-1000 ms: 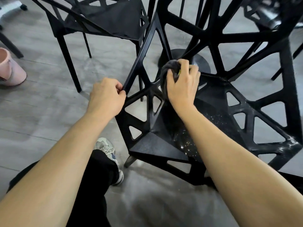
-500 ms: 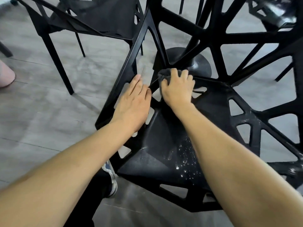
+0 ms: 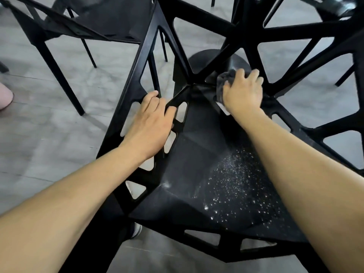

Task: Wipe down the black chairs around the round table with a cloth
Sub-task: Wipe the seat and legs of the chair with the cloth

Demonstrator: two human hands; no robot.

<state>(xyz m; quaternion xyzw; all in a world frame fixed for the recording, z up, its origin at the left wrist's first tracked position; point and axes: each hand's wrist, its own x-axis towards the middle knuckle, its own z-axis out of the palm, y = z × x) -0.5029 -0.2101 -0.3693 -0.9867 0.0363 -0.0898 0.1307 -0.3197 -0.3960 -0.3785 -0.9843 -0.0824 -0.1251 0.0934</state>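
Backrest struts (image 3: 222,46) bar reach beyond seat (image 3: 197,154).

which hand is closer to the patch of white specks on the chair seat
Left, though it is close. The left hand rests on the chair's side frame, up-left of the white specks. The right hand grips the cloth farther back.

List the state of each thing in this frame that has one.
Cloth: bunched, gripped, pressed on the chair.
Right hand: grips the cloth.
Left hand: lies flat on the chair's side frame.
Near chair: upright, seat speckled with droplets.
Second chair: upright, untouched.
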